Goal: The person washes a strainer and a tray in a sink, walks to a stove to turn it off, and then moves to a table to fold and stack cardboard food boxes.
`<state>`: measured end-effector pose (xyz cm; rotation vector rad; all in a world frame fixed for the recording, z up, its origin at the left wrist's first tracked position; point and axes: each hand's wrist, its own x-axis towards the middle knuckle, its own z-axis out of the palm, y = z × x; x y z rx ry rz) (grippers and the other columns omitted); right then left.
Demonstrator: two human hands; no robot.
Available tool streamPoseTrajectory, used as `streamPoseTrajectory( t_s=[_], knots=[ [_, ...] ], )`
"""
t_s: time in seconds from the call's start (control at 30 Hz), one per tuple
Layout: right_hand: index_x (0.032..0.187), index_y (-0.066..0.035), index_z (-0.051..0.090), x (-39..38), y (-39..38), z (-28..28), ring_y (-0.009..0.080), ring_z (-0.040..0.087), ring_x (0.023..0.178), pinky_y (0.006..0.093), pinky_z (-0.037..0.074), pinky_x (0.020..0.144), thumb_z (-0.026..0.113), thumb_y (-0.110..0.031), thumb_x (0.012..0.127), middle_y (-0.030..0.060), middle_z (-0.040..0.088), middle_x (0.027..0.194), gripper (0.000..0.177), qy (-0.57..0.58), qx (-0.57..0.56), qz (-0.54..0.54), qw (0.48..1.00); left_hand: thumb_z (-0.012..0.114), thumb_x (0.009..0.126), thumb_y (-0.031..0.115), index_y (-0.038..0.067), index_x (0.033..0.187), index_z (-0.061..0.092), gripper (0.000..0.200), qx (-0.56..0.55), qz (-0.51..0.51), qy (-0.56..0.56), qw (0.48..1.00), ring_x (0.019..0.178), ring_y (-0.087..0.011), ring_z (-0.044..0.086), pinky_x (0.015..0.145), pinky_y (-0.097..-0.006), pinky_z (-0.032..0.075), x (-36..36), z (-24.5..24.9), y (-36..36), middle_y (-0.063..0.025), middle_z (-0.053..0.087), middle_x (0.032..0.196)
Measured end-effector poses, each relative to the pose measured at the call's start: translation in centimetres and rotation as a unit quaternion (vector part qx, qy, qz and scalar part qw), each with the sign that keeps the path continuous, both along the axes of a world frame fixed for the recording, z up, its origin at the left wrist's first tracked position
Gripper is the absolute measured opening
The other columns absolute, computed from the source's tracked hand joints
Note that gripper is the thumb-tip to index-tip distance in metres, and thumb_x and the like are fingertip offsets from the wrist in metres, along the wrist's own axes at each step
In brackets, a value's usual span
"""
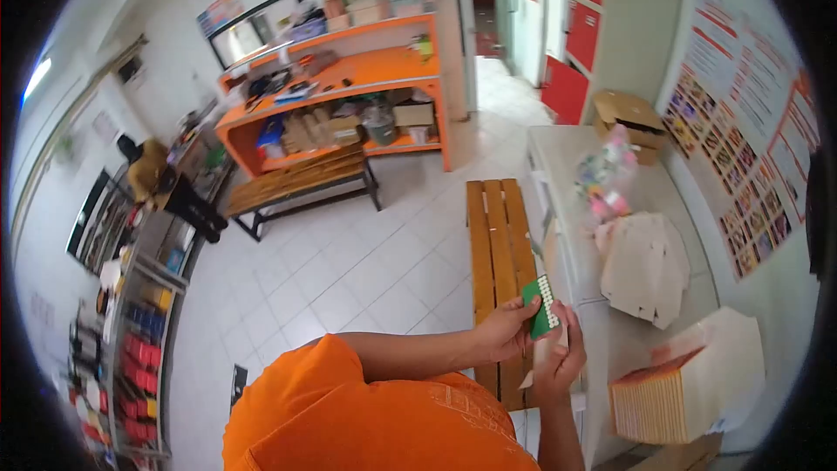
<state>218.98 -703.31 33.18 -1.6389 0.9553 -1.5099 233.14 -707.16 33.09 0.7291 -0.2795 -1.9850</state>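
Note:
My left hand (506, 330) grips a small green card (542, 316) by its left side, thumb on top. A row of small white pieces (548, 298) runs along the card's right edge. My right hand (562, 358) is at that edge, fingers bent and drawn together with the tips right beside the white pieces; I cannot tell what is between them. Both hands are above the slatted wooden bench (501, 249), close to the side of the white table (558, 157).
On the white table lie flat cream cardboard pieces (645, 266) and pink plastic-wrapped items (610, 174). A stack of folded boxes (654, 397) stands nearer on the right. Beyond are another bench (301, 179), an orange counter (375, 70) and a person (157, 174) by the left shelves.

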Motion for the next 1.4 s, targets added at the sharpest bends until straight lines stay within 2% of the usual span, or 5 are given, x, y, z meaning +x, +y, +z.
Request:
streamPoseTrajectory(
  t_s=[0.13, 0.57, 0.83, 1.0, 1.4],
  knots=[
    [0.132, -0.006, 0.061, 5.3, 0.5, 2.5, 0.0413, 0.044, 0.127, 0.0517, 0.035, 0.107, 0.048, -0.031, 0.102, 0.0208, 0.048, 0.135, 0.041, 0.3, -0.052, -0.103, 0.947, 0.049, 0.106, 0.022, 0.007, 0.114, 0.056, 0.019, -0.039, 0.033, -0.004, 0.999, 0.099, -0.0165, 0.064, 0.088, -0.0333, 0.056, 3.8, -1.2, 3.2, -0.0044, 0.063, 0.108],
    [0.151, -0.002, 0.035, 19.3, 5.7, -1.3, 0.0442, 0.041, 0.132, 0.0505, 0.033, 0.11, 0.053, -0.023, 0.099, 0.026, 0.043, 0.144, 0.059, 0.46, -0.078, -0.162, 0.87, 0.049, 0.104, 0.02, 0.006, 0.115, 0.057, 0.02, -0.096, 0.015, -0.11, 0.989, 0.098, -0.0151, 0.063, 0.089, -0.0317, 0.052, 16.7, -1.3, 9.5, -0.0054, 0.064, 0.107],
    [0.144, 0.003, 0.045, 23.7, 9.6, -3.4, 0.0246, 0.06, 0.109, 0.0374, 0.048, 0.096, 0.052, -0.016, 0.1, 0.0179, 0.057, 0.128, 0.048, 0.094, 0.158, 0.114, 0.976, 0.05, 0.099, 0.01, 0.004, 0.125, 0.053, 0.027, -0.308, -0.1, -0.383, 0.865, 0.091, -0.0164, 0.062, 0.075, -0.0319, 0.052, 32.5, -4.4, 15.8, -0.0137, 0.066, 0.093],
    [0.107, 0.004, 0.07, 30.0, 9.9, 1.1, 0.0084, 0.042, 0.06, 0.0244, 0.034, 0.054, 0.073, -0.002, 0.081, -0.0003, 0.047, 0.069, 0.026, 0.34, 0.064, 0.279, 0.896, 0.053, 0.094, 0.007, 0.012, 0.138, 0.033, 0.048, -0.278, 0.036, -0.464, 0.84, 0.053, -0.0282, 0.058, 0.056, -0.0402, 0.043, 36.4, -1.9, 21.7, -0.0088, 0.054, 0.055],
    [0.112, -0.003, 0.065, 37.9, 9.7, 2.2, 0.0185, 0.05, 0.066, 0.0301, 0.044, 0.057, 0.095, -0.028, 0.054, 0.0059, 0.053, 0.084, 0.07, 0.415, -0.067, 0.389, 0.82, 0.06, 0.095, 0.015, 0.014, 0.149, 0.024, 0.065, -0.219, 0.178, -0.49, 0.825, 0.07, -0.0283, 0.069, 0.068, -0.0372, 0.052, 41.0, 0.1, 26.8, -0.0125, 0.068, 0.07]
  ],
)
